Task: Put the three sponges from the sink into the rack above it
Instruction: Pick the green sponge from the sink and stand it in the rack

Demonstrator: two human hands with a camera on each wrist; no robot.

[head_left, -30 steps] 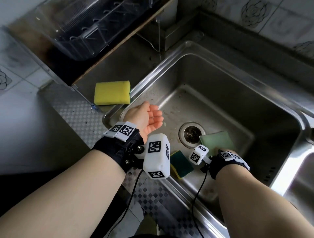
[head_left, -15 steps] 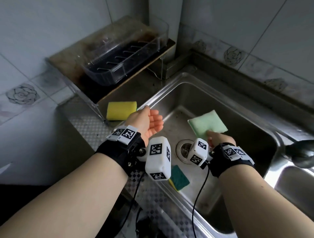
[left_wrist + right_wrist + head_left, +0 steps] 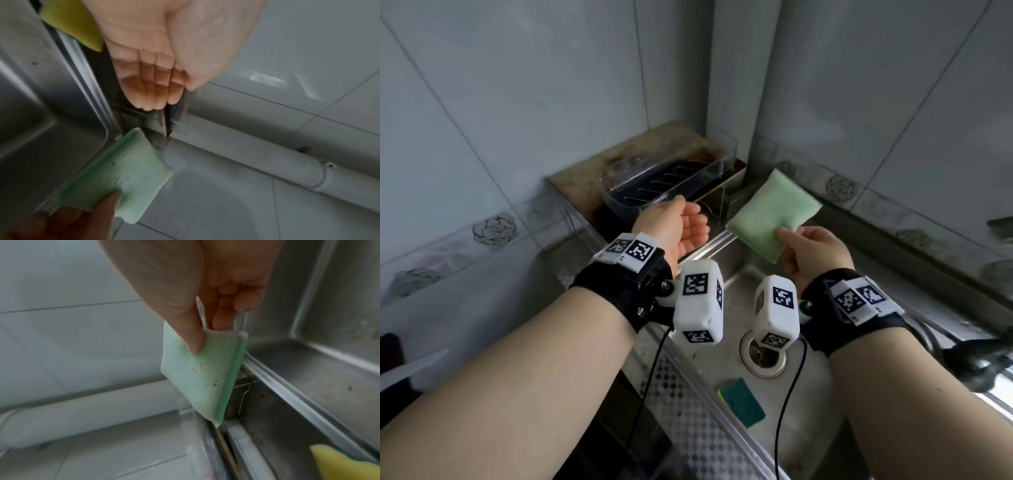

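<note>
Right hand pinching pale green sponge, beside rack

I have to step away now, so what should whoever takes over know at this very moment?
Right hand pinches the light green sponge by one corner, in the air beside the clear rack.
Left hand is open, palm up, holding nothing, in front of the rack.
The dark green sponge lies on the sink floor near the drain.
The yellow sponge lies on the ledge under the rack.
Done: no sponge shows in the rack.
Left: all three sponges, starting with the one in hand.
</note>
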